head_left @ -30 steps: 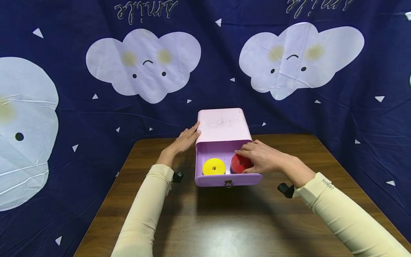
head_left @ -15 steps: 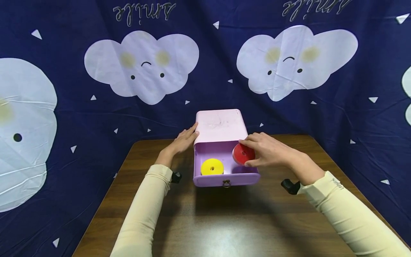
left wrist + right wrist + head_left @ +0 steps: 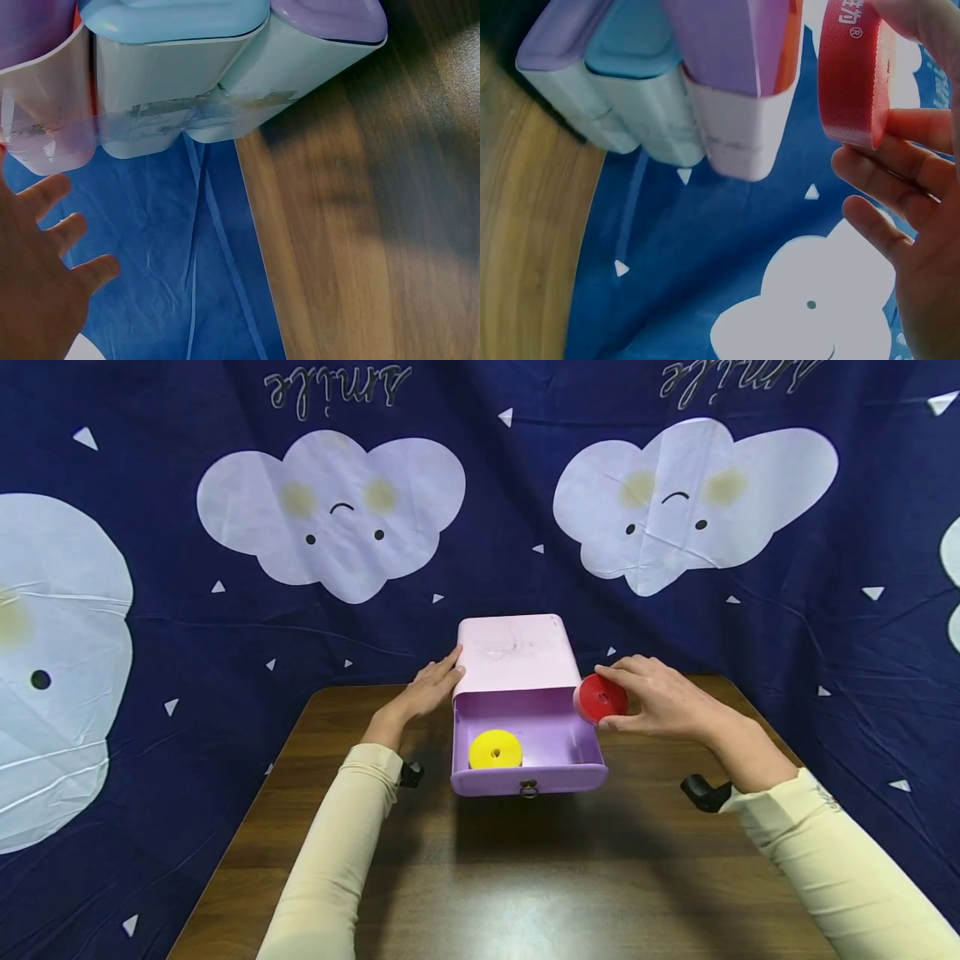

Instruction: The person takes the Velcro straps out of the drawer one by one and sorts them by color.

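Observation:
A pink drawer box (image 3: 517,652) has its purple drawer (image 3: 529,780) pulled out. Inside the drawer, at the left, lies a yellow roll of tape (image 3: 496,750). My right hand (image 3: 663,697) pinches a red roll of tape (image 3: 602,698) by its edges, held up at the drawer's right side. White lettering shows on the rim of the red tape roll (image 3: 847,82) in the right wrist view. With fingers extended, my left hand (image 3: 429,689) rests against the left side of the pink box. In the left wrist view only part of the left hand (image 3: 45,262) shows.
Two more drawer units adjoin the pink one in the wrist views, one with a blue front (image 3: 180,19), the other with a purple front (image 3: 337,19). They stand on a wooden table (image 3: 517,893). A dark blue cloud-print cloth (image 3: 510,568) hangs behind.
My right hand has lifted the red tape roll out of the drawer and moved it up and to the right. The left hand has stayed against the box.

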`<state>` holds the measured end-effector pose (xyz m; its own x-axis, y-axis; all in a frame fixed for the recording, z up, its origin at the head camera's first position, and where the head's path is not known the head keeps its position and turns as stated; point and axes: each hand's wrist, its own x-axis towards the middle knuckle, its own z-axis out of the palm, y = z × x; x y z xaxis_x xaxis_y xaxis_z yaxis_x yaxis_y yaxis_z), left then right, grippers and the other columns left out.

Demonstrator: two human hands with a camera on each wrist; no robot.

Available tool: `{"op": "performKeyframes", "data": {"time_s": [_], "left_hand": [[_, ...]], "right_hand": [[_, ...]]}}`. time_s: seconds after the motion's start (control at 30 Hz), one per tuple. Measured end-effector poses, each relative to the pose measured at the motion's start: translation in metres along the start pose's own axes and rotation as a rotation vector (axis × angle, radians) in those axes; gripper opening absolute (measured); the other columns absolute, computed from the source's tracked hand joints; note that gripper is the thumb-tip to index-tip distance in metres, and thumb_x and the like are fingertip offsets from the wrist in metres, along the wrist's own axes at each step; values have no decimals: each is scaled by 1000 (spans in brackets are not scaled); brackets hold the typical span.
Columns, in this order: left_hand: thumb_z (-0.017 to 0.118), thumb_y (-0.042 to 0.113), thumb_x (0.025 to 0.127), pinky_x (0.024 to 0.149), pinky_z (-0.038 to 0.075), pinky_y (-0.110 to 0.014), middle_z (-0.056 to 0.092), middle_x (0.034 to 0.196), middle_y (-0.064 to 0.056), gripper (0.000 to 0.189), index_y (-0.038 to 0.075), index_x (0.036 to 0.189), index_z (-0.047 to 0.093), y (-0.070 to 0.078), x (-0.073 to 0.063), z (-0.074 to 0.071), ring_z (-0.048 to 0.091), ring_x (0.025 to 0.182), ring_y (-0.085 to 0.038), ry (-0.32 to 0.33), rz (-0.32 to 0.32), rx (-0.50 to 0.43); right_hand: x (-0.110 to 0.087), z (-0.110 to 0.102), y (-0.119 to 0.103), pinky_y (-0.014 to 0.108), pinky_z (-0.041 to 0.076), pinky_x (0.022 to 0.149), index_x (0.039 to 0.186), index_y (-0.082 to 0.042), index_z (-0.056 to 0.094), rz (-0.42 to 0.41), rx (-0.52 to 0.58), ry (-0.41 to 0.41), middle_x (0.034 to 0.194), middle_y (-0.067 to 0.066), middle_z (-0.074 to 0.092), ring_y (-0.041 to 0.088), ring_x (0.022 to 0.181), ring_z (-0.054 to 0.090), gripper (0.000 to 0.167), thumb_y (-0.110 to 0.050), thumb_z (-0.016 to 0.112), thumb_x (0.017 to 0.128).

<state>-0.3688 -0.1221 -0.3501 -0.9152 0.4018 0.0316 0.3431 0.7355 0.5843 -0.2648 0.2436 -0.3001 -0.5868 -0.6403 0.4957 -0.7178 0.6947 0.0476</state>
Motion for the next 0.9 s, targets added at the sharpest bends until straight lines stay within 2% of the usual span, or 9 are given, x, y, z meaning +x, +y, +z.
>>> {"op": "performKeyframes", "data": {"time_s": [0.13, 0.27, 0.5, 0.63, 0.9], "left_hand": [[21, 54, 99, 117, 3, -57, 13, 160, -5, 58, 36, 151, 2, -1, -1, -1, 0, 148, -36, 1, -7, -3], [21, 54, 99, 117, 4, -57, 14, 160, -5, 58, 37, 151, 2, -2, -1, -1, 1, 148, -36, 4, -12, -5], [21, 54, 99, 117, 3, -58, 13, 160, -3, 58, 37, 151, 1, -5, -1, -1, 0, 148, -36, -5, -20, -8], [21, 55, 99, 117, 2, -58, 12, 160, -1, 58, 39, 151, 1, -4, -2, -2, -1, 148, -34, -3, -32, -15], [22, 56, 98, 117, 1, -58, 14, 160, 0, 57, 40, 150, 2, -1, -1, 0, 0, 148, -33, 3, -24, -26]], "right_hand": [[-9, 5, 9, 39, 48, 71, 119, 2, 62, 29, -13, 40, 100, 15, 67, 26, 87, 59, 68, -29, 84, 63], [-19, 16, 17, 42, 49, 72, 118, 4, 62, 96, -6, 32, 99, 17, 68, 28, 87, 61, 67, -29, 84, 64], [-36, 43, 28, 49, 49, 75, 115, 7, 62, 258, -18, -66, 97, 20, 68, 33, 86, 62, 64, -35, 80, 69], [-44, 61, 36, 48, 50, 74, 115, 7, 62, 309, -25, -117, 93, 19, 67, 33, 84, 62, 64, -37, 78, 71], [-55, 92, 46, 48, 49, 75, 116, 9, 61, 397, 0, -238, 97, 21, 67, 33, 85, 61, 64, -39, 75, 74]]}}
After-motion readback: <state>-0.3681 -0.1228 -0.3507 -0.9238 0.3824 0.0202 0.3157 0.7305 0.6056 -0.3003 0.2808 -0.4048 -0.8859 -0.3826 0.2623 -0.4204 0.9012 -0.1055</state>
